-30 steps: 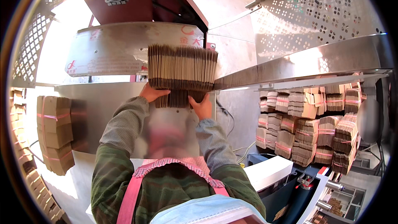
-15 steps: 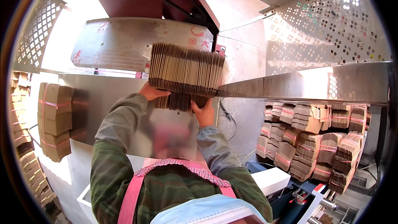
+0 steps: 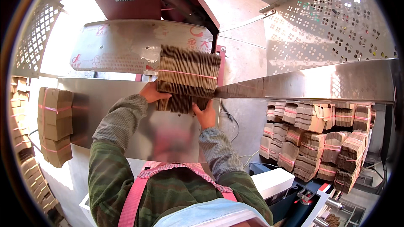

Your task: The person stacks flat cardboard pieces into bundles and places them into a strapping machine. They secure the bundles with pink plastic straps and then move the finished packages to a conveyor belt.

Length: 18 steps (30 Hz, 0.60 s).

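Steel desk [image 3: 105, 113], bare metal, with a blurred pink reflection in its surface. Cardboard bundle [image 3: 187, 64] at the desk's far edge, close to the far right corner: many thin folded brown sheets packed side by side, a narrower section protruding at the near side. One pink band [image 3: 185, 74] crosses the bundle's visible face.

Left hand [image 3: 151, 93]: holding the bundle at its near left corner, thumb laid along the near side. Right hand [image 3: 205, 114]: holding the protruding section at its right end, thumb raised against it. Remaining fingers of both hands partly hidden.

At the desk's left edge: second bundle [image 3: 57, 126], brown cardboard, pink bands; support under it cannot be told. Past the far edge: metal plate [image 3: 122, 46] with red print, and a maroon machine housing [image 3: 130, 6] beyond it. Steel beam [image 3: 311, 83] extends rightward from beside the far right corner. Off the right edge, well apart: banded cardboard stacks [image 3: 315, 143] in rows. Nearer, on the right: white box-shaped part [image 3: 272, 183] over dark machinery.
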### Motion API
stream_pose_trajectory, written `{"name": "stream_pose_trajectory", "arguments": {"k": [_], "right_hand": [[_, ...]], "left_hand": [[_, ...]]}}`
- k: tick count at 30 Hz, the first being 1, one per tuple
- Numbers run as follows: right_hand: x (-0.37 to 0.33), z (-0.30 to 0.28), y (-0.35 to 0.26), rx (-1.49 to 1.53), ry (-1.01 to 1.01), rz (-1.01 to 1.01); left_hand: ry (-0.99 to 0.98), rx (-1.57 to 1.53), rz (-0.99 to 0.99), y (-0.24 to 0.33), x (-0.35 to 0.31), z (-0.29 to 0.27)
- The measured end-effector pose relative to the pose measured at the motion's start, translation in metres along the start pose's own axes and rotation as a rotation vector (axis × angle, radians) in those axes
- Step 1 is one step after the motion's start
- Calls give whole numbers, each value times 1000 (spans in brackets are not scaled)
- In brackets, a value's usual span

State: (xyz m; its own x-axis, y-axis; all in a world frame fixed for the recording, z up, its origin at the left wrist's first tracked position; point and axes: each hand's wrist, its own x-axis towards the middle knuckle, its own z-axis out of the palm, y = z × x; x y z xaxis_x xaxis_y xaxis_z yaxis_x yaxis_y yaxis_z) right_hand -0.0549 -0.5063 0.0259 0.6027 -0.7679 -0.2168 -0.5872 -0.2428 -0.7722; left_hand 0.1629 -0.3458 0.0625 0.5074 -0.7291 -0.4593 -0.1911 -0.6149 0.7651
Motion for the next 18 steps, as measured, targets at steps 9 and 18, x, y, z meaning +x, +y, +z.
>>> {"name": "stream_pose_trajectory", "arguments": {"k": [9,18], "right_hand": [[-3,-7,-11,84,-55,64],[-1,-8,-11,123,-76,-14]], "left_hand": [[-30,-169,-10,-12,-2,-2],[-22,-140,39,-13,0,-2]]}}
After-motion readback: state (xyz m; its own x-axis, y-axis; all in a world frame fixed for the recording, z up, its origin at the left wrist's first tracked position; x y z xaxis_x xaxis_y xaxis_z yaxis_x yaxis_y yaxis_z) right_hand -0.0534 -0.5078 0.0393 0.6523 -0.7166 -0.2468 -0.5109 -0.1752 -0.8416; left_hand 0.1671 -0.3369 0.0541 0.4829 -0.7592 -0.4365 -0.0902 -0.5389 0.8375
